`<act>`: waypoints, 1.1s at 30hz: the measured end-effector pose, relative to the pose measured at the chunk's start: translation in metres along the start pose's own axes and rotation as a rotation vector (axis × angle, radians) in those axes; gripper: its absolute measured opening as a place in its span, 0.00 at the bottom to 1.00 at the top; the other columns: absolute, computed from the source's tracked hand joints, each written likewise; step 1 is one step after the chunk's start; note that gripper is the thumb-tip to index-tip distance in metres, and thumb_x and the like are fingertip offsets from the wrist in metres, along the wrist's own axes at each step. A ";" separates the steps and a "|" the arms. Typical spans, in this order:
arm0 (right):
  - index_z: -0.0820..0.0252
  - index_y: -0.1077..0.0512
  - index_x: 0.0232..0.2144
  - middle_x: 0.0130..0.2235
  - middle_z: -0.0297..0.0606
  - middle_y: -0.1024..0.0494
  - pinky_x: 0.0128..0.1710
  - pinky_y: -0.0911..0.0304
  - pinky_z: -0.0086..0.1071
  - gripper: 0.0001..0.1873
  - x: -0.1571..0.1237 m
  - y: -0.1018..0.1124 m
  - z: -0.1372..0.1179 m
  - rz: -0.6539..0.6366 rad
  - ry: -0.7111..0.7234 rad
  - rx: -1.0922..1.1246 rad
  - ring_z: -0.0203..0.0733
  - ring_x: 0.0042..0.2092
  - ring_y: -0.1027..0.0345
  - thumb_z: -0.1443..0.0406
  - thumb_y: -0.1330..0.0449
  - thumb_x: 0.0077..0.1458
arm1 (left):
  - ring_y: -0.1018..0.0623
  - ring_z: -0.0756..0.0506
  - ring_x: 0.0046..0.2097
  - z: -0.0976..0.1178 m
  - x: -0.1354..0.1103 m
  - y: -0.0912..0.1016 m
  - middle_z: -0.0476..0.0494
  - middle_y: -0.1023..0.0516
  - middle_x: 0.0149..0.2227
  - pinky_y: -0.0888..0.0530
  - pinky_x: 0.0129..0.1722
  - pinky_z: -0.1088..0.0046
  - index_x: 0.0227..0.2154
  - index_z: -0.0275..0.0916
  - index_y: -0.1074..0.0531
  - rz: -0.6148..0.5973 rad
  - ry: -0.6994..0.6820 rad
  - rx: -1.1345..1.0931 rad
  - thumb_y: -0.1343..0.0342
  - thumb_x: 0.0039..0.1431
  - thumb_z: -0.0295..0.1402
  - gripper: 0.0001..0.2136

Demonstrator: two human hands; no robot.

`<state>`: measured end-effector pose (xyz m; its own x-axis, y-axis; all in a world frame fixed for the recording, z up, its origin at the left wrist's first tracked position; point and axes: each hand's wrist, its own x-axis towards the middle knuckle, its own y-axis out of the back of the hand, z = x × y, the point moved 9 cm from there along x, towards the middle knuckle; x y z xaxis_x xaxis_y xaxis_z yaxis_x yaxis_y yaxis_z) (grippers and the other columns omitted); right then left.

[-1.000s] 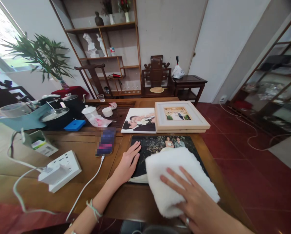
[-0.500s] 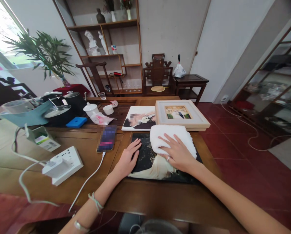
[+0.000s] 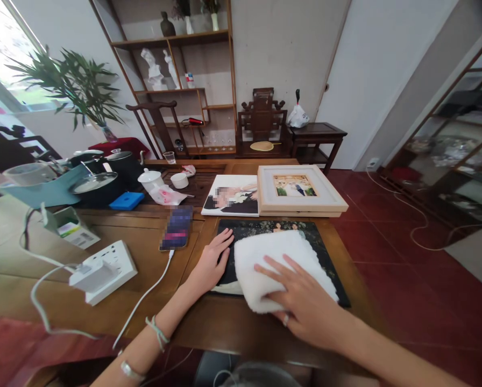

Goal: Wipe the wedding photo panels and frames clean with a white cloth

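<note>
A dark photo print (image 3: 327,244) lies flat on the wooden table in front of me, with two small figures near its top edge. Its middle is covered by a folded white towel (image 3: 273,250), fluffy and with a wavy edge. My right hand (image 3: 295,293) presses on the towel's near part, fingers over the top and the thumb side tucked at its lower fold. At the print's left edge rests my left hand (image 3: 213,260), fingers stretched out, holding nothing. Much of the picture is hidden under the towel.
Behind the print lie a white-edged photo panel (image 3: 231,196) and a pale wooden picture frame (image 3: 325,201). To the left are a phone (image 3: 177,228) on a charging cable, a white power strip (image 3: 112,274), a blue box (image 3: 127,201), a white lidded cup (image 3: 149,180) and black pots (image 3: 122,169).
My right hand has drawn the towel toward me across the print, uncovering the figures at its top and covering the pale lower area. My left hand has stayed in place.
</note>
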<state>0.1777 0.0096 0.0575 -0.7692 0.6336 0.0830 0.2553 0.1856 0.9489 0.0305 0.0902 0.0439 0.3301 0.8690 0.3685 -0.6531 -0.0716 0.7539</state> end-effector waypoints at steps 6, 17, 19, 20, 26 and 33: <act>0.53 0.29 0.49 0.62 0.38 0.41 0.61 0.60 0.54 0.18 0.044 0.016 0.050 0.138 -0.108 -0.097 0.51 0.64 0.56 0.65 0.47 0.57 | 0.36 0.41 0.61 -0.002 -0.001 0.000 0.36 0.32 0.58 0.38 0.60 0.52 0.52 0.35 0.31 0.005 0.008 -0.017 0.56 0.62 0.29 0.17; 0.56 0.25 0.42 0.65 0.39 0.49 0.61 0.68 0.59 0.14 0.000 -0.014 -0.024 0.056 0.003 -0.084 0.58 0.66 0.65 0.65 0.45 0.54 | 0.37 0.40 0.62 -0.002 -0.001 -0.001 0.37 0.32 0.58 0.39 0.60 0.53 0.51 0.36 0.30 -0.001 -0.015 -0.033 0.57 0.62 0.29 0.17; 0.57 0.24 0.37 0.66 0.38 0.52 0.61 0.69 0.59 0.11 -0.011 -0.019 -0.038 0.030 0.046 -0.077 0.58 0.66 0.67 0.64 0.45 0.55 | 0.37 0.40 0.62 0.000 -0.001 -0.001 0.37 0.33 0.58 0.39 0.60 0.53 0.51 0.36 0.30 -0.006 -0.020 -0.034 0.57 0.62 0.30 0.17; 0.57 0.24 0.36 0.66 0.37 0.53 0.62 0.69 0.58 0.11 -0.014 -0.019 -0.042 0.026 0.058 -0.074 0.57 0.66 0.67 0.64 0.45 0.55 | 0.37 0.40 0.62 0.000 -0.001 -0.001 0.37 0.33 0.58 0.39 0.60 0.53 0.51 0.37 0.30 -0.007 -0.023 -0.034 0.57 0.62 0.30 0.17; 0.54 0.26 0.45 0.64 0.37 0.45 0.62 0.64 0.56 0.16 -0.002 -0.008 -0.020 0.071 0.006 -0.058 0.53 0.65 0.60 0.65 0.45 0.54 | 0.36 0.41 0.61 0.002 -0.001 0.000 0.39 0.32 0.58 0.38 0.60 0.53 0.52 0.38 0.31 -0.004 -0.037 -0.018 0.57 0.62 0.29 0.18; 0.54 0.32 0.53 0.62 0.40 0.40 0.60 0.57 0.55 0.18 0.053 0.015 0.038 0.139 -0.147 -0.131 0.52 0.64 0.55 0.64 0.49 0.60 | 0.36 0.40 0.61 -0.002 -0.003 -0.001 0.38 0.32 0.58 0.38 0.60 0.52 0.51 0.37 0.31 0.008 -0.037 0.003 0.56 0.62 0.29 0.18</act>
<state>0.1634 0.0748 0.0648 -0.6360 0.7506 0.1792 0.2672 -0.0037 0.9636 0.0290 0.0890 0.0407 0.3500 0.8497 0.3944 -0.6535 -0.0802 0.7526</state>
